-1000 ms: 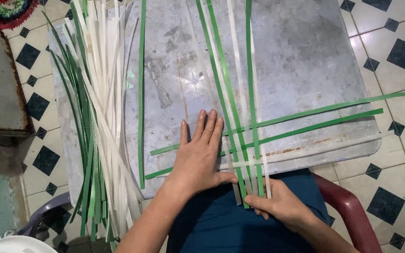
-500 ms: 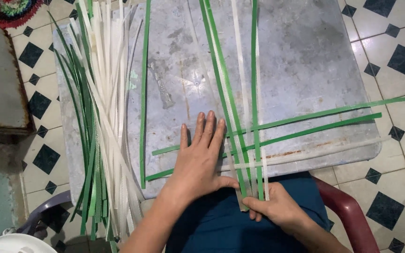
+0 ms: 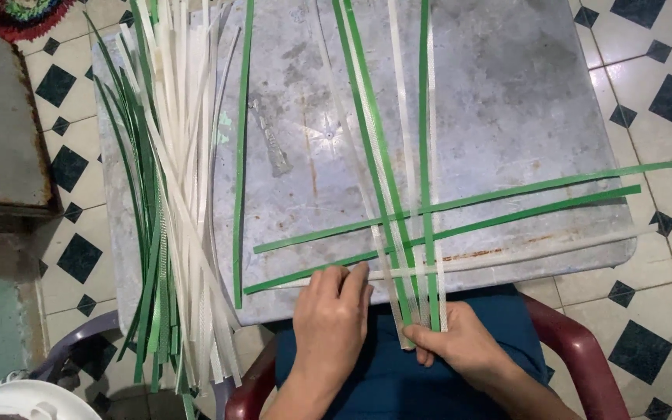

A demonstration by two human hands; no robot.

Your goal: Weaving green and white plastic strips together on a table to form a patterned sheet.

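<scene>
At the near edge of the grey metal worktop (image 3: 507,93), a small lattice of plastic strips (image 3: 410,257) is taking shape: several green and white strips run away from the person and cross two green strips and a white one lying sideways. The left hand (image 3: 334,311) lies flat and open, fingers spread, pressing the sideways strips down just left of the crossing. The right hand (image 3: 460,346) is closed on the near ends of the lengthwise strips, pinching them where they overhang the edge above the blue-clad lap.

To do this step well, I judge that the flat hand should keep firm pressure close to the crossing so the sideways strips do not skew, while the pinching hand draws the lengthwise ends snug and parallel, leaving no gaps between neighbours.

Left of the lattice, one single green strip (image 3: 240,148) lies apart, and beyond it a thick loose bundle of white and green strips (image 3: 173,194) hangs off the worktop's left side. A red plastic chair (image 3: 585,350) shows beneath the person, on a floor of white tiles with black diamonds (image 3: 663,85).
</scene>
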